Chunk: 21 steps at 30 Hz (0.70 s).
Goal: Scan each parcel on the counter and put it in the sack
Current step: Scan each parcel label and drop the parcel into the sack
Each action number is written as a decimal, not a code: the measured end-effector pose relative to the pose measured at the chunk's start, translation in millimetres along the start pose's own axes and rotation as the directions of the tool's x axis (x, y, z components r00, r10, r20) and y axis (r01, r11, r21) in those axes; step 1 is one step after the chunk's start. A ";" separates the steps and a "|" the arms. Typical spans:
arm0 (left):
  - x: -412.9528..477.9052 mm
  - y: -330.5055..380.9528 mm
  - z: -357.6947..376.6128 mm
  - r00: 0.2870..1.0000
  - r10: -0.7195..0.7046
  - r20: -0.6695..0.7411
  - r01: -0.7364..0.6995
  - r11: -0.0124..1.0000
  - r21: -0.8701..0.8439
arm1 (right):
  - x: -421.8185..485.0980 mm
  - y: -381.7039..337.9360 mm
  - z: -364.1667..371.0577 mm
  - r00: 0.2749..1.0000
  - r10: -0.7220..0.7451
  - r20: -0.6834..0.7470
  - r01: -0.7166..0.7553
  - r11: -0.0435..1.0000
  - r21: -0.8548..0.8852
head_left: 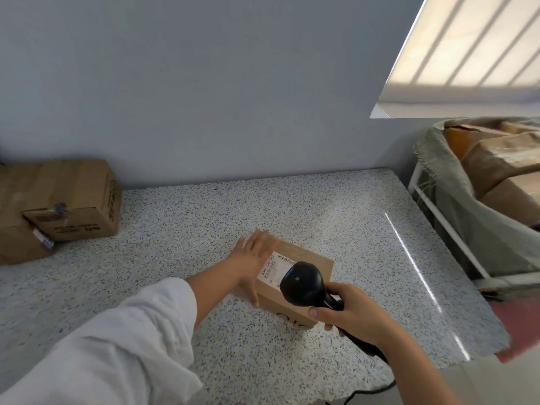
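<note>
- My L arm, white sleeve (111,346), comes in from lower L.
- R hand (350,312) nearest me, fingers curled tight round the handle of the black scanner (304,283). Scanner head sits over the parcel's top, partly covering the label.
- Black cable (366,347) runs from the handle under my R wrist, back toward me.
- Parcel (311,258): small brown cardboard box, lying flat on the bench (175,244) about mid-way across, turned at an angle. White label (273,267) w/ barcode on top.
- L hand (251,258) lies flat on the parcel's L end, fingers straight, thumb down the side; gripping nothing.
- Bench top is speckled, stone-look.
- Far L, against the wall (204,97): bigger cardboard boxes (67,200) on the bench, well apart from the parcel.
- R of the bench: grey-green sack (455,206) hung open on a white frame (444,222), just beside the bench edge. Brown boxes (502,159) already inside.
- Upper R: window (473,48), pale, w/ slanted shadow bars.
</note>
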State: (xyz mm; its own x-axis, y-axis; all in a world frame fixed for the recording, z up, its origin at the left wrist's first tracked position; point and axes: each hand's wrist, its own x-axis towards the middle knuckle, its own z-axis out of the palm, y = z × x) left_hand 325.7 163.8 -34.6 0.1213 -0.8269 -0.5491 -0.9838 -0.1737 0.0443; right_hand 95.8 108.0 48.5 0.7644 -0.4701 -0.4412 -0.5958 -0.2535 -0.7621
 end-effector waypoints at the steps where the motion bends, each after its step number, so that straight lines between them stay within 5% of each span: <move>1: 3.2 -2.0 -4.5 1.000 0.020 0.022 -0.021 0.999 0.049 | -1.0 0.1 -1.1 1.000 0.006 -0.004 -0.006 1.000 0.011; 9: 20.3 -10.5 -16.3 0.986 0.035 0.165 -0.073 0.969 0.234 | -10.4 5.5 -11.7 0.994 0.086 -0.067 -0.082 0.995 0.058; 15: 29.6 -21.9 -36.2 0.961 0.070 0.267 -0.100 0.990 0.101 | -22.1 11.2 -19.0 0.985 0.144 -0.093 -0.136 0.987 0.086; 21: 44.4 -19.7 -42.0 0.932 0.162 0.324 -0.230 0.955 0.186 | -33.1 18.5 -28.5 0.965 0.194 -0.178 -0.169 0.975 0.147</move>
State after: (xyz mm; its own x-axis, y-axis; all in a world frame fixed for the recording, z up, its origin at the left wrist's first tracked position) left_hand 356.1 108.1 -24.8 -0.0890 -0.6254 -0.7752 -0.9922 0.1240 0.0139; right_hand 52.4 94.8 62.5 0.5776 -0.6536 -0.4891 -0.6737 -0.0432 -0.7378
